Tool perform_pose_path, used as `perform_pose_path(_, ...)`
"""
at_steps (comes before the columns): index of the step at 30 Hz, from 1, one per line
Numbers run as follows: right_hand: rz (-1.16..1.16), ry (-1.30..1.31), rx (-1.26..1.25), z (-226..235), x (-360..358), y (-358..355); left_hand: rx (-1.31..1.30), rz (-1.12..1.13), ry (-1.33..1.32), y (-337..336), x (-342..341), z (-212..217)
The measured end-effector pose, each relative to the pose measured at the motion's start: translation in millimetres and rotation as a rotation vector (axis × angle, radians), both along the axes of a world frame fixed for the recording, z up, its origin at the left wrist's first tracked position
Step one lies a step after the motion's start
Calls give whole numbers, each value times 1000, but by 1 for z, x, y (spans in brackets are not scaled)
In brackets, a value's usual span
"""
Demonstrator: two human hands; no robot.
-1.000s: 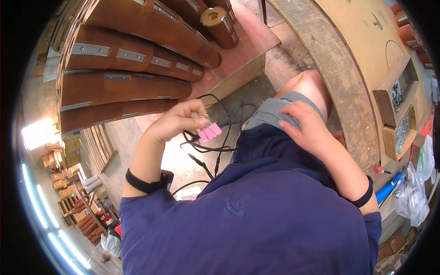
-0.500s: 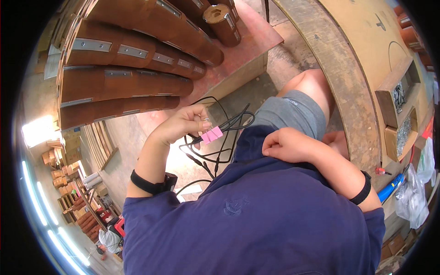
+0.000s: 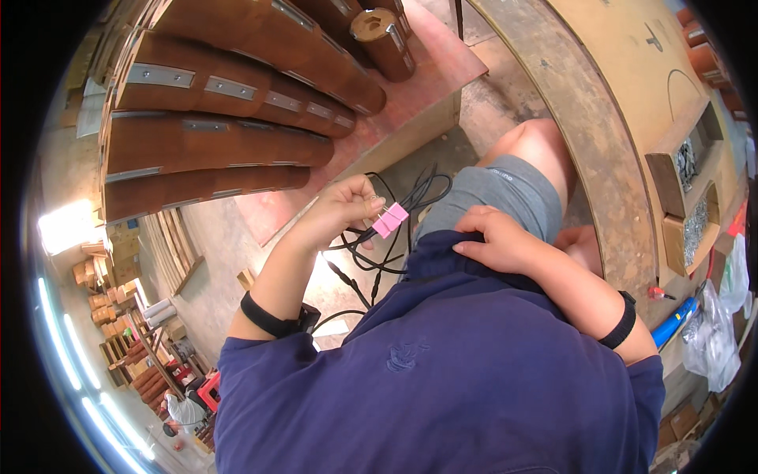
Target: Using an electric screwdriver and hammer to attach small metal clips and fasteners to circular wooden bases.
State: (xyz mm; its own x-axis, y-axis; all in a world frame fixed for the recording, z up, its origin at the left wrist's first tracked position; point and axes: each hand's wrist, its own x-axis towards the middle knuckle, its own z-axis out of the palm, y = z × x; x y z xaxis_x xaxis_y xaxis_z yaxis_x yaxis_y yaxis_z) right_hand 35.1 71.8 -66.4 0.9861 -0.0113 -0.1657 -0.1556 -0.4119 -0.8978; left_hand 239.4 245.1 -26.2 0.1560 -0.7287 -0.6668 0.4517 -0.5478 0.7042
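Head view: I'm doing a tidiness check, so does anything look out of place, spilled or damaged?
Only the black cables look untidy: beside the pink clip in the left hand, they run in loose, crossing loops. I see no spill or clear damage; the small metal parts lie in their boxes.

Left hand (image 3: 341,212) pinches 1 clip (image 3: 390,220) (pink).

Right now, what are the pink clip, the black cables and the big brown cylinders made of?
Pink clip: probably painted metal, since it is smooth and evenly coloured, with shiny wire handles. Black cables: likely smooth rubber or plastic, because they bend in loose loops. Brown cylinders: perhaps wood or pressed board, with a dull brown surface; I can't tell which.
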Motion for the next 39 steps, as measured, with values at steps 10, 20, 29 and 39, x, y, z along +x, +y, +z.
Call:
perform_pose_path(10,116,104,595,29,1,14,58,24,122,-21,-23,-25)
perform_pose_path(20,-223,29,365,41,-7,11,22,-24,467,-26,-53,-44)
perform_pose_path(29,-251,-148,88,34,-14,16,-48,66,513,-19,-58,-49)
perform_pose_path(39,-180,-216,157,33,-14,15,-42,36,463,-23,-53,-41)
